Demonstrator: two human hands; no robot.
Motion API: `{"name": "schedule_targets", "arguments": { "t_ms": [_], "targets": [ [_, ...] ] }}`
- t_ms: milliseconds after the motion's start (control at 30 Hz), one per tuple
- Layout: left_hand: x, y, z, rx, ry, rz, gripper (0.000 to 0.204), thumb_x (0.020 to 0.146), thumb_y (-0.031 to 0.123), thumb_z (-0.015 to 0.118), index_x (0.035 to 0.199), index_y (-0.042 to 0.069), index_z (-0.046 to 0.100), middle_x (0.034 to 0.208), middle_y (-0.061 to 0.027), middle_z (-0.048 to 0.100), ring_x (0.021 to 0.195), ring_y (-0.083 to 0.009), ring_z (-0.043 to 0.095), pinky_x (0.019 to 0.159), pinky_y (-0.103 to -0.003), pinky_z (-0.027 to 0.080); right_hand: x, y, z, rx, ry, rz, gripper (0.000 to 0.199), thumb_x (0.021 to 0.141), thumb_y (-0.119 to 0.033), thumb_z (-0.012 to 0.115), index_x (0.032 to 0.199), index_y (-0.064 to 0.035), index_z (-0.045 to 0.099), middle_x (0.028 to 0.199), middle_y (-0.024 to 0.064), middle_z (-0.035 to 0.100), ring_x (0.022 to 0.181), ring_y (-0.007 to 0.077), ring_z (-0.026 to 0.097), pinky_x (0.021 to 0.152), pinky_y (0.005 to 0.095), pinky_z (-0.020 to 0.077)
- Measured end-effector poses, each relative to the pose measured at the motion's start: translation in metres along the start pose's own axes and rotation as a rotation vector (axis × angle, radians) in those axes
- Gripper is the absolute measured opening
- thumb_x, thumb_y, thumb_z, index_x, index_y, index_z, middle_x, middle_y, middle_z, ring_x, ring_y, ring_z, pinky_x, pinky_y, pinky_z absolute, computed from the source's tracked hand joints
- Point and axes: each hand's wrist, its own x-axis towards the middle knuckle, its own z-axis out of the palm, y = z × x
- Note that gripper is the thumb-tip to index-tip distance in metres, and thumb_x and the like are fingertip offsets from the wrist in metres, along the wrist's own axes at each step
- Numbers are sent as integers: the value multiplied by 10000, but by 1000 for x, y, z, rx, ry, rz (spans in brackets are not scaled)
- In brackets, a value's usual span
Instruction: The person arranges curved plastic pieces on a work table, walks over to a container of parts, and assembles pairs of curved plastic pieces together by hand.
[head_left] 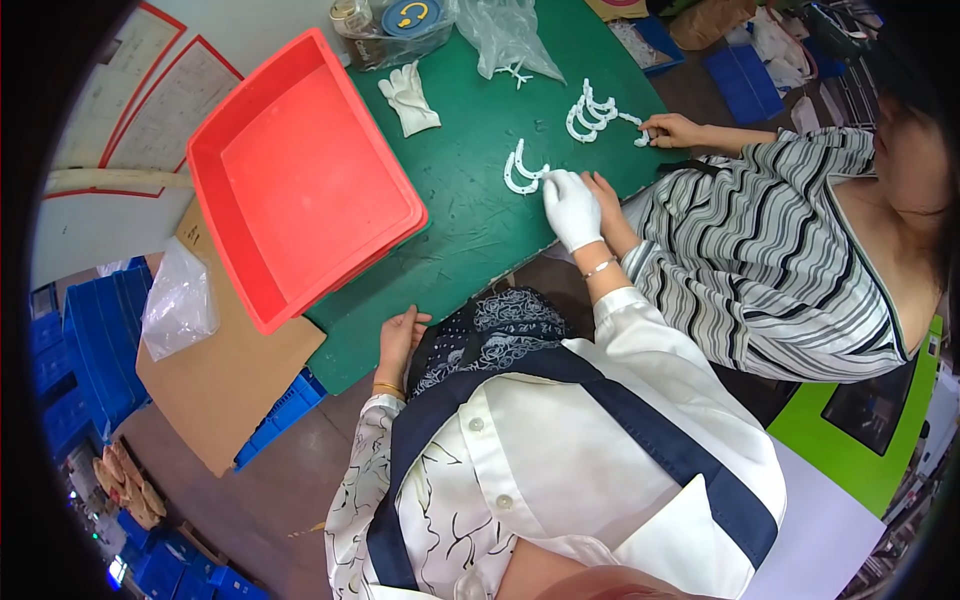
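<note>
My right hand [573,208], in a white glove, reaches over the green table [480,240]. Its fingertips are closed at the end of a white, horseshoe-shaped plastic piece [521,176] lying on the table; the glove hides part of the contact. At the table's near edge rests my bare left hand [402,335], its fingers loosely curled with nothing visible in them. Farther back lies a cluster of similar white curved pieces [590,117]. A co-worker's hand [672,131] holds a small white piece [641,138] beside that cluster. Another hand of theirs [612,212] is partly hidden behind my glove.
A big red tray [300,180] takes up the table's left side. Behind it are a white glove [408,100], a clear container [400,40], a plastic bag [505,40] and a white branched piece [516,74]. Brown cardboard [225,400] lies left of the table. The co-worker sits close on my right.
</note>
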Motion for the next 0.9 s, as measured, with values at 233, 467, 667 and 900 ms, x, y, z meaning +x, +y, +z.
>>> {"name": "schedule_targets", "arguments": {
  "t_ms": [233,467,667,900],
  "targets": [
    [2,-4,-1,-28,15,11,380,978,360,539,852,59,735,624,23,601,484,-53,496,468,-195,378,-62,-18,22,97,-443,171,371,950,-398,467,816,-77,598,795,221,646,779,435,623,697,536,484],
    [4,-8,-1,-5,28,18,387,975,370,538,856,60,737,621,32,590,478,-45,477,464,-190,371,-86,-9,40,99,-637,165,314,938,-363,499,905,-70,606,865,211,663,870,411,627,761,513,484],
    [4,-5,-1,-3,17,15,385,980,360,531,862,54,732,628,22,600,481,-50,492,459,-193,374,-79,0,46,117,-692,138,333,931,-386,486,912,-87,629,900,209,676,871,404,643,775,515,495],
    [3,-3,-1,-20,-12,24,379,986,342,522,871,41,721,637,5,613,485,-59,516,459,-196,376,-77,-1,43,117,-715,147,333,933,-380,481,911,-80,626,898,214,675,888,410,640,789,515,492]
  ]
}}
